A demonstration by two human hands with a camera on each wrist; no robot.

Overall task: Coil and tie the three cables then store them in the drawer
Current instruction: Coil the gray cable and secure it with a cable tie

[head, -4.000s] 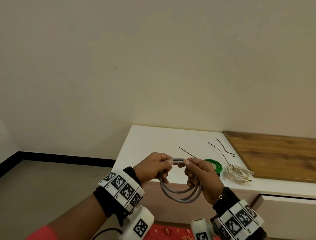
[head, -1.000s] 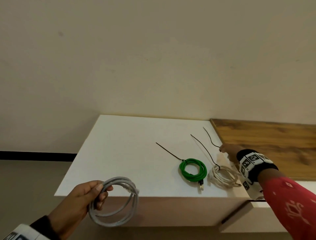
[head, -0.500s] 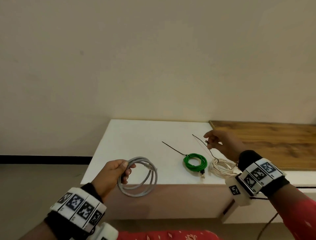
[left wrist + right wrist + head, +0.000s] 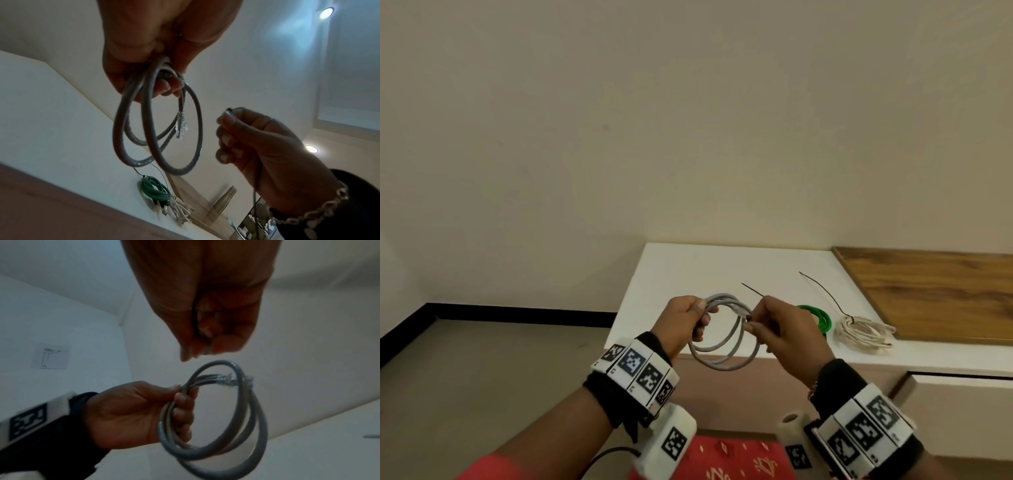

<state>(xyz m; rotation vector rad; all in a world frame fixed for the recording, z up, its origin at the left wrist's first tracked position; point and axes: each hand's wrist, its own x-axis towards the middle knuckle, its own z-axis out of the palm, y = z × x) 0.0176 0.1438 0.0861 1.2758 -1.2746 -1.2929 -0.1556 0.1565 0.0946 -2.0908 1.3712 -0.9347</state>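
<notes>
Gripping the coiled grey cable (image 4: 724,334) at its nine o'clock edge, the left hand (image 4: 685,322) curls tight around the loops, held in the air before the white cabinet top (image 4: 688,270). At three o'clock of the coil, the right hand (image 4: 782,329) pinches a thin black tie (image 4: 751,290). Green cable (image 4: 820,317) and white cable (image 4: 864,334) lie coiled on the top.

two tied coils (image 4: 815,317) lie side by side on the cabinet top (image 4: 688,270).

White counter (image 4: 688,274) against beige wall (image 4: 688,120) — wood panel (image 4: 928,291) beside it, right.
</notes>
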